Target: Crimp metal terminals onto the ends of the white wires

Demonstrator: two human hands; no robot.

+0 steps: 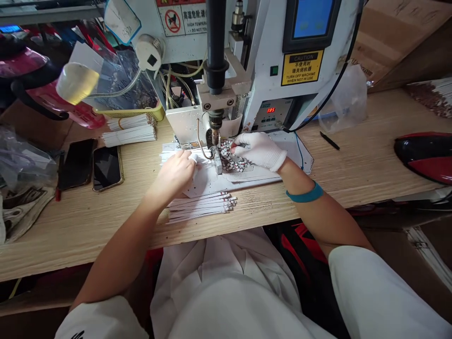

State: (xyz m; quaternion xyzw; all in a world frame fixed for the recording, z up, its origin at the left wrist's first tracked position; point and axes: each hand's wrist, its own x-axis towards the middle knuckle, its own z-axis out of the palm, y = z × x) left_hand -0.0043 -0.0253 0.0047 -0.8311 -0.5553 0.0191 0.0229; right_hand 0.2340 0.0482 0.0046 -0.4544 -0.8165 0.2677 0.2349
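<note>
My left hand (pixel 173 175), bare with a white finger cot, grips the ends of thin white strips (pixel 183 157) on a white work sheet (pixel 205 183). My right hand (pixel 256 150), in a white glove, pinches a bundle of dark-patterned flexible strips (pixel 229 157) right next to the machine's metal tip (pixel 213 136). The tip hangs between my hands, just above the strips. A loose stack of white strips (pixel 199 207) lies on the table below my left hand.
The white bench machine (pixel 268 84) has a red readout showing 385 and a black column. A bundled white stack (pixel 129 132) and several phones (pixel 108 167) lie on the wooden table (pixel 353 155) to the left. A red-and-black object (pixel 425 157) sits far right.
</note>
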